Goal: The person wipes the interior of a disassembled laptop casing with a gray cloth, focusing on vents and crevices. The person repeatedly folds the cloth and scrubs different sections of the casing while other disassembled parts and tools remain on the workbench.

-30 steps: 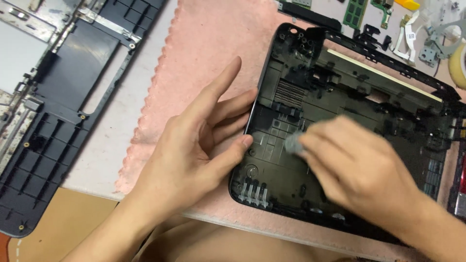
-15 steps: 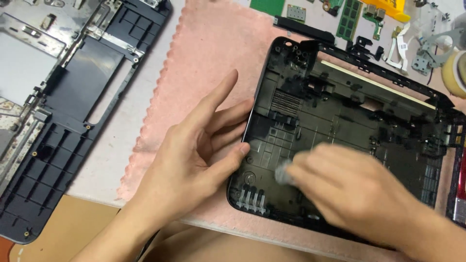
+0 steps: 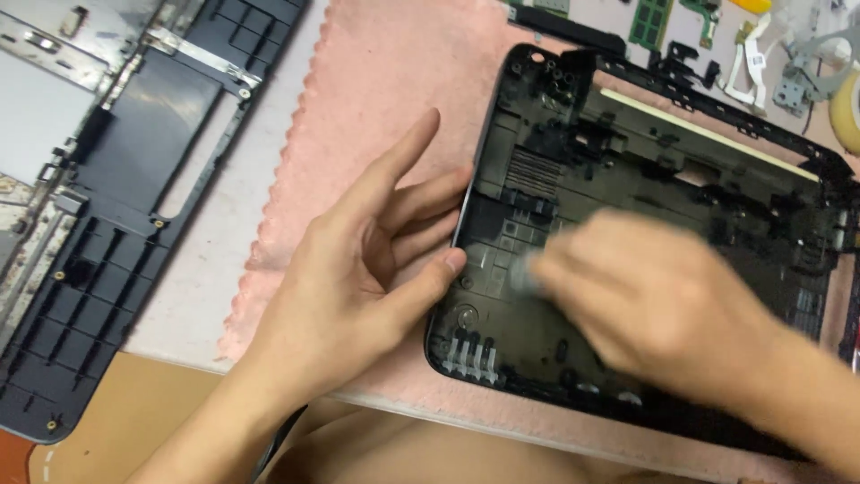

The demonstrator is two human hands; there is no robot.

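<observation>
A black plastic laptop bottom shell [image 3: 627,179] lies open side up on a pink cloth [image 3: 394,99]. My left hand [image 3: 358,269] rests flat on the cloth, fingers apart, with its fingertips pressed against the shell's left edge. My right hand [image 3: 654,305] is blurred with motion inside the shell, fingers pinched on a small grey wad [image 3: 524,273] that touches the shell's inner floor near its lower left corner. I cannot tell what the wad is made of.
A dark blue laptop frame with a metal plate [image 3: 116,197] lies at the left. Green circuit boards [image 3: 654,20], a white ribbon cable [image 3: 743,63], a metal bracket [image 3: 793,90] and a tape roll [image 3: 847,112] sit along the far edge. A brown table edge [image 3: 134,421] shows below.
My right hand has slid the grey wad back and forth over the shell's lower left floor. My left hand has stayed against the shell's edge.
</observation>
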